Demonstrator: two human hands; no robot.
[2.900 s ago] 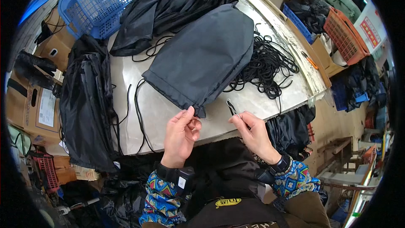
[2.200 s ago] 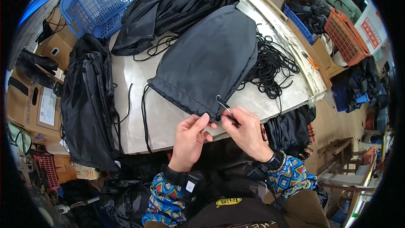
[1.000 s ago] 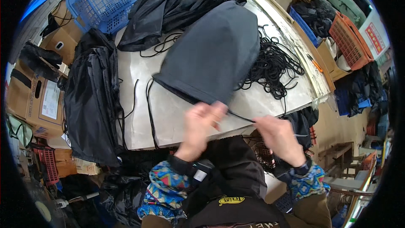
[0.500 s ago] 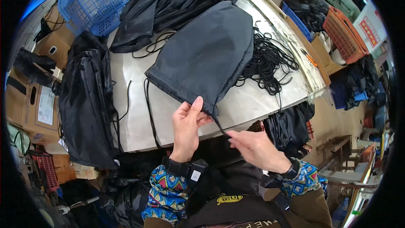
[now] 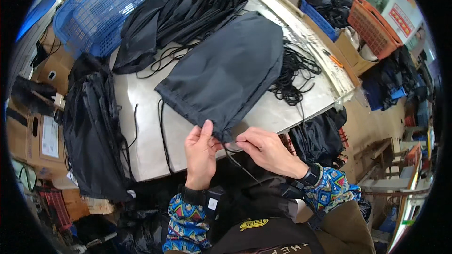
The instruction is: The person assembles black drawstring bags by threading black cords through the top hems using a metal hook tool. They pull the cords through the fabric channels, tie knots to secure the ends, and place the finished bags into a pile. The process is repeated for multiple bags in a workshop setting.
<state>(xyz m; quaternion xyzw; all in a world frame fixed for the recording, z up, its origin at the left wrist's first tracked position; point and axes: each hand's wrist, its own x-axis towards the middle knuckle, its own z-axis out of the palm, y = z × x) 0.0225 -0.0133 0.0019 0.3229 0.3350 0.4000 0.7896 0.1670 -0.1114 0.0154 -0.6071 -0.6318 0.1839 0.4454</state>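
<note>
A black drawstring bag [image 5: 230,66] lies flat on the pale table, its hemmed end toward me. My left hand [image 5: 201,150] pinches the near corner of that hem between thumb and fingers. Close to its right, my right hand [image 5: 268,150] is closed, thumb against forefinger, right beside the corner. A thin dark line runs from those fingertips to the bag; what it is, I cannot make out. From the same corner a black cord [image 5: 241,163] hangs down past the table edge. Another black cord [image 5: 163,131] trails from the bag's left corner.
Black cords [image 5: 296,73] lie tangled right of the bag. More black bags are heaped behind it [image 5: 179,19] and draped at the left [image 5: 92,131]. A blue basket [image 5: 108,9] stands at the back left. Orange-handled scissors [image 5: 335,60] lie near the right edge.
My right hand has let the cord hang and come up to the bag's corner. The left hand keeps its pinch. The whole view has shifted slightly.
</note>
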